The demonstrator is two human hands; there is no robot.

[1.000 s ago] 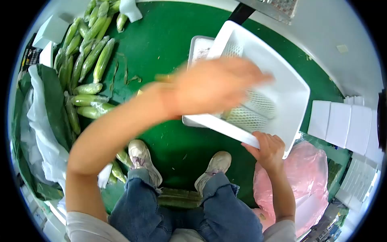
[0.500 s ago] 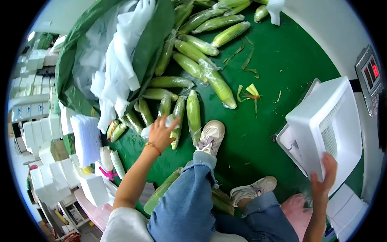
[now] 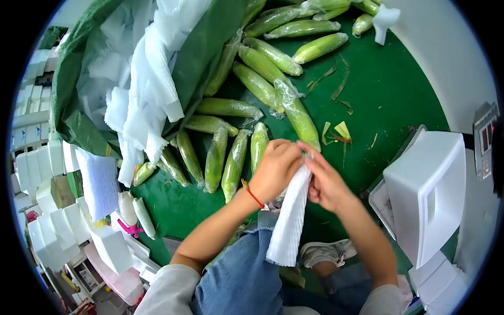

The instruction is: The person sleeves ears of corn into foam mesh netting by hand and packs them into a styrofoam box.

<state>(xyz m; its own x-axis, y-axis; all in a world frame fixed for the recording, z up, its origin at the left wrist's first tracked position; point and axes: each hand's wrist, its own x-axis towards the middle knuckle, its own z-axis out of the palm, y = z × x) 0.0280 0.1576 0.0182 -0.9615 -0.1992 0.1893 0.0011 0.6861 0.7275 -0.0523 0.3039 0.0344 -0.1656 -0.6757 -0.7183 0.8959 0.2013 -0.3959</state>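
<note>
Both my hands meet over my lap at the upper end of a white ribbed foam sleeve (image 3: 290, 223), which hangs down toward my knees. My left hand (image 3: 275, 170), with a red band on its wrist, has its fingers closed at the sleeve's top. Against it, my right hand (image 3: 325, 181) grips the same end with thumb and fingers. Whether anything is inside the sleeve cannot be seen. Just beyond my hands lie several film-wrapped corn cobs (image 3: 299, 113) on the green surface (image 3: 378, 94).
A large green bag (image 3: 76, 79) of white foam sleeves (image 3: 152, 79) stands at upper left. On the right are a tipped white plastic basket (image 3: 433, 184) and a scale with a display (image 3: 485, 139). Husk scraps (image 3: 342, 131) lie ahead. White foam boxes (image 3: 55, 236) are stacked at left.
My left hand has moved right from the corn cobs, and my right hand has let go of the basket. They now hold the foam sleeve together. The basket sits at a different tilt.
</note>
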